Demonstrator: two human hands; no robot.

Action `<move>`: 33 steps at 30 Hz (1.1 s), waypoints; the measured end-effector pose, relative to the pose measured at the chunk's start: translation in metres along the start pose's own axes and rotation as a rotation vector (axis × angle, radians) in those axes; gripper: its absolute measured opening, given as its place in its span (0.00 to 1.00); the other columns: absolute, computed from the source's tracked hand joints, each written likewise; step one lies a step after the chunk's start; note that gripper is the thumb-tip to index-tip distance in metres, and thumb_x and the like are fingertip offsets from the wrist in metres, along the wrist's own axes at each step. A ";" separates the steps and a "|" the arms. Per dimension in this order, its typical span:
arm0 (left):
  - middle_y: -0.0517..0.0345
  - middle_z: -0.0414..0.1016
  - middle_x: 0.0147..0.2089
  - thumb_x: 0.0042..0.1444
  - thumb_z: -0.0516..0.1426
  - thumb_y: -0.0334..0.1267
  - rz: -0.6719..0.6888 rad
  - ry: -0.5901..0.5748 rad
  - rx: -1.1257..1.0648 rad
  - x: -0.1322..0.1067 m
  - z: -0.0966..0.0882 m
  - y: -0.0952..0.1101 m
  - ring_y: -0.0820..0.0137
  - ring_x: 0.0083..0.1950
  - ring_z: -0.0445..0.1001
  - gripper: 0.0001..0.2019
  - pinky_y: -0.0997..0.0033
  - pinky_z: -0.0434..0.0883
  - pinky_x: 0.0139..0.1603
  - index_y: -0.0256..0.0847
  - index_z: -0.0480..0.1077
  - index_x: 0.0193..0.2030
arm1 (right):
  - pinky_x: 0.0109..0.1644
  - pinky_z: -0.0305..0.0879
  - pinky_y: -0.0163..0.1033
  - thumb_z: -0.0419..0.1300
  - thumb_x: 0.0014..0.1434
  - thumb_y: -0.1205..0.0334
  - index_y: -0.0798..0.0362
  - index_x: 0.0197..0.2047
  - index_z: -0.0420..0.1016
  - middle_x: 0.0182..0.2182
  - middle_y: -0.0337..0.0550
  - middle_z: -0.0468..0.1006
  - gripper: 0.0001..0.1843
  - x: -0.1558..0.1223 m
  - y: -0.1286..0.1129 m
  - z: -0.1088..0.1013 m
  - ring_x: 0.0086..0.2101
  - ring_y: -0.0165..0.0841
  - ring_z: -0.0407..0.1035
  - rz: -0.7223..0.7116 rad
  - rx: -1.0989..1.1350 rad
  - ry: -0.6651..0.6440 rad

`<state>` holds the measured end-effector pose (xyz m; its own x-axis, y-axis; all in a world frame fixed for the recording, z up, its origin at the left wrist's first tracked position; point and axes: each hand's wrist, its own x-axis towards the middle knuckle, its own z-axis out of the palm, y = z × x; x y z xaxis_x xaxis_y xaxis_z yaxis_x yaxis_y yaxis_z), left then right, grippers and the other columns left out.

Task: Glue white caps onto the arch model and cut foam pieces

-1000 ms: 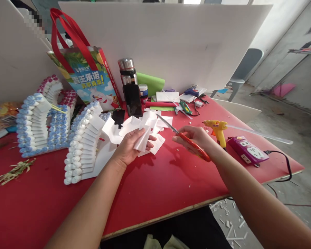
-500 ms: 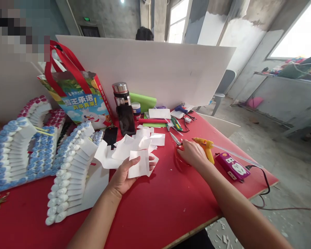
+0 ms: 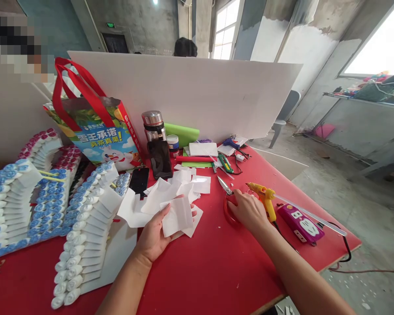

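My left hand (image 3: 154,238) is closed on a white cut sheet piece (image 3: 177,215), held upright just above the red table (image 3: 210,271). Right behind it lies a heap of white sheet scraps (image 3: 170,190). My right hand (image 3: 249,211) rests low on the table with its fingers curled over the red handles of the scissors (image 3: 229,205). The scissors lie flat, blades pointing away to the left. A yellow glue gun (image 3: 265,197) stands directly right of that hand.
A purple power strip (image 3: 302,224) with a black cable lies near the right edge. White-and-blue stepped models (image 3: 88,218) fill the left side. A printed bag (image 3: 98,135), flask (image 3: 153,124), two phones, tools and a white board (image 3: 200,92) stand at the back.
My right hand has lowered the scissors from mid-air onto the table beside the glue gun. My left hand has kept the white piece. The camera has tilted upward.
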<state>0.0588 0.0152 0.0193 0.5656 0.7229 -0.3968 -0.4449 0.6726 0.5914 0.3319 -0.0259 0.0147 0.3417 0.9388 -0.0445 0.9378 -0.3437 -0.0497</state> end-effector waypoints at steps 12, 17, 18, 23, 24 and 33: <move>0.40 0.67 0.67 0.69 0.47 0.50 -0.042 -0.208 -0.214 0.006 -0.011 -0.001 0.46 0.68 0.64 0.30 0.30 0.56 0.66 0.49 0.48 0.75 | 0.50 0.67 0.42 0.54 0.64 0.66 0.49 0.59 0.71 0.52 0.49 0.75 0.21 -0.019 -0.057 -0.061 0.52 0.41 0.69 -0.601 0.560 -0.020; 0.38 0.78 0.55 0.68 0.50 0.46 -0.172 -0.077 -0.238 0.008 -0.006 0.006 0.49 0.59 0.75 0.31 0.36 0.60 0.66 0.34 0.51 0.73 | 0.57 0.68 0.43 0.53 0.56 0.79 0.43 0.61 0.72 0.58 0.43 0.71 0.33 0.001 -0.067 -0.043 0.58 0.37 0.64 -0.836 0.995 -0.122; 0.37 0.78 0.55 0.68 0.50 0.46 -0.186 -0.050 -0.214 0.008 -0.002 0.009 0.48 0.58 0.75 0.31 0.37 0.61 0.65 0.32 0.53 0.72 | 0.56 0.69 0.43 0.54 0.56 0.78 0.43 0.59 0.74 0.57 0.43 0.73 0.31 0.005 -0.067 -0.038 0.55 0.37 0.66 -0.814 1.050 -0.152; 0.39 0.81 0.49 0.64 0.55 0.46 -0.224 0.089 -0.070 0.016 0.020 0.018 0.51 0.49 0.80 0.27 0.45 0.70 0.57 0.31 0.63 0.65 | 0.44 0.71 0.41 0.60 0.58 0.72 0.43 0.59 0.75 0.44 0.45 0.74 0.27 0.009 -0.064 -0.017 0.41 0.34 0.70 -0.718 1.069 -0.116; 0.40 0.81 0.48 0.63 0.56 0.46 -0.221 0.085 -0.045 0.018 0.023 0.016 0.52 0.46 0.81 0.26 0.47 0.72 0.55 0.32 0.65 0.63 | 0.42 0.71 0.41 0.60 0.58 0.73 0.43 0.59 0.75 0.42 0.45 0.73 0.27 0.009 -0.065 -0.014 0.39 0.34 0.69 -0.724 1.034 -0.054; 0.39 0.80 0.48 0.64 0.49 0.59 -0.153 -0.217 -0.153 0.020 0.006 -0.016 0.52 0.51 0.79 0.32 0.50 0.69 0.57 0.33 0.69 0.61 | 0.39 0.74 0.41 0.65 0.59 0.57 0.52 0.37 0.78 0.42 0.47 0.76 0.08 0.008 -0.060 -0.008 0.39 0.36 0.73 -0.610 1.370 -0.221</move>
<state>0.0810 0.0175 0.0058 0.7620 0.5719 -0.3038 -0.4331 0.7988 0.4175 0.2793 0.0024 0.0255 -0.1988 0.9619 0.1877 0.1052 0.2114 -0.9717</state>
